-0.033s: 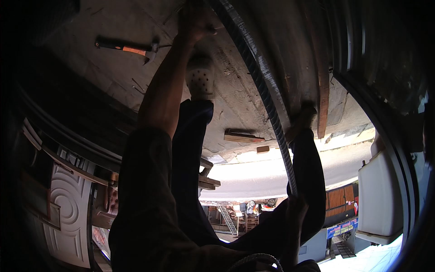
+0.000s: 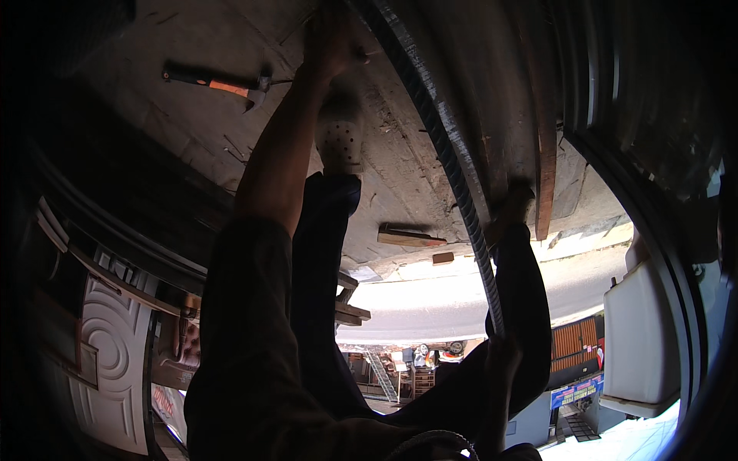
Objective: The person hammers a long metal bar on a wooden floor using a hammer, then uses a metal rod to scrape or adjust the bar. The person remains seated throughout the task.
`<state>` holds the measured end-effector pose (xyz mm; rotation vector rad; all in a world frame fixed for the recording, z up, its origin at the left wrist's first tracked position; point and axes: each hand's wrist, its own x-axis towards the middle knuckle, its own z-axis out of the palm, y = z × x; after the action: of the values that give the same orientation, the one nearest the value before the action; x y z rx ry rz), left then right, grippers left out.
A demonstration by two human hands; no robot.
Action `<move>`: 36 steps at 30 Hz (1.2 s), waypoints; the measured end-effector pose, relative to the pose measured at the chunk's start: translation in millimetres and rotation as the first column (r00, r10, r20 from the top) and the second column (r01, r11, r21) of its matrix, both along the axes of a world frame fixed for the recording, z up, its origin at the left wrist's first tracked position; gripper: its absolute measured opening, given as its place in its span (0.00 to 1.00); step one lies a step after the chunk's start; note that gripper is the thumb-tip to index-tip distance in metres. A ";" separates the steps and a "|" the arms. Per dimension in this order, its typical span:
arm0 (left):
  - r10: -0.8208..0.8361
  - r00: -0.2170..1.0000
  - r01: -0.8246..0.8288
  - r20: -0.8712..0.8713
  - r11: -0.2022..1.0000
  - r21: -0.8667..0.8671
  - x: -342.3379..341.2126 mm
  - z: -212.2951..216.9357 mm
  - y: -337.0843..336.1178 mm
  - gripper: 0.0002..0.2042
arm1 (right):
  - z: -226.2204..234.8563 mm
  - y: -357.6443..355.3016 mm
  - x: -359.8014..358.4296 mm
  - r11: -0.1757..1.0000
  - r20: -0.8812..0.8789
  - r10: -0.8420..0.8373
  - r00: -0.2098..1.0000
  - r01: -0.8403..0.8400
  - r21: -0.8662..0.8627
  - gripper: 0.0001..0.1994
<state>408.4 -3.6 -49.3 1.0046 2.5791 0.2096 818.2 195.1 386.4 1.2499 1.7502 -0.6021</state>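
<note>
Your right hand [image 2: 504, 353] is closed around the lower end of a long, dark metal bar with ridges [image 2: 446, 150]. The bar slants up between your two hands. Your left hand [image 2: 329, 42] is near the bar's top end, but it's too dark to tell what those fingers do. Left of that arm, a claw hammer with an orange and black handle [image 2: 224, 85] lies on the rough, grey-brown floor [image 2: 184, 131].
</note>
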 end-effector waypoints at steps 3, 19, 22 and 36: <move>0.041 0.999 -0.039 -0.032 0.998 0.047 -2.3 5.6 -12.4 0.41 | 9.5 3.7 17.0 0.956 -0.023 0.292 0.956 -0.292 0.003 0.08; 0.693 0.721 -0.691 0.003 0.719 0.075 77.9 -32.8 -29.8 0.45 | 39.3 20.1 4.2 0.965 -0.209 0.258 0.943 -0.261 0.016 0.07; 0.714 0.699 -0.715 0.047 0.698 0.038 70.7 -45.0 -31.9 0.42 | 27.0 9.8 -7.1 0.994 -0.117 0.107 0.987 -0.104 0.027 0.07; 0.779 0.617 -0.784 0.115 0.620 0.007 61.2 -58.1 -14.5 0.30 | 23.5 13.7 4.9 1.000 -0.155 0.020 0.988 -0.016 0.026 0.07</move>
<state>469.6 -18.0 -107.4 -0.2163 2.7445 0.5397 823.1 208.8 409.9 1.2303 1.9007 -0.6845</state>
